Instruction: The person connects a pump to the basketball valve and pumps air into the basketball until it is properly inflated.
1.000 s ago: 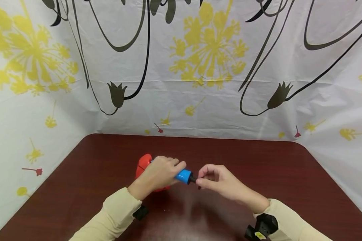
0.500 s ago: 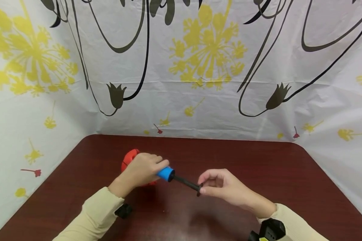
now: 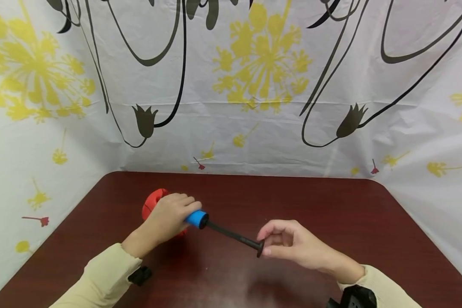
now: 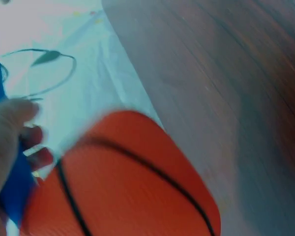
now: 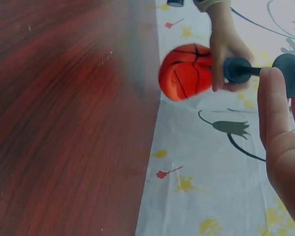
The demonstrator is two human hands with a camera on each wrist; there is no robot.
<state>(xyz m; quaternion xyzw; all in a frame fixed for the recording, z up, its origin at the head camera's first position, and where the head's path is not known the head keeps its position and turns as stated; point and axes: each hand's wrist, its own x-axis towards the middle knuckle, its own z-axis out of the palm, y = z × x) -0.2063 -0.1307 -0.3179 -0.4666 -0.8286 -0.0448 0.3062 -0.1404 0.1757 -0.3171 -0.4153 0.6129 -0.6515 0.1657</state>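
Note:
My left hand [image 3: 171, 218] grips the blue barrel of a hand pump [image 3: 197, 219] above the table. Behind that hand, at the barrel's far end, is a red ball [image 3: 153, 202] with black basketball lines. It looks dented and partly slack in the right wrist view [image 5: 184, 73]. The hand hides where ball and pump meet. A long stretch of black plunger rod [image 3: 232, 234] sticks out of the barrel, slanting down to the right. At its end, my right hand [image 3: 292, 244] pinches the round black handle [image 3: 260, 248] between thumb and fingers.
The dark red-brown table [image 3: 312, 205] lies under both hands. A white sheet [image 3: 277, 141] with yellow, grey and red plant prints hangs behind the table and along its sides. Each wrist carries a black camera, such as the right one [image 3: 356, 297].
My left hand has moved left with the pump barrel and ball, while my right hand has shifted slightly right and down. Much more of the plunger rod now shows between them.

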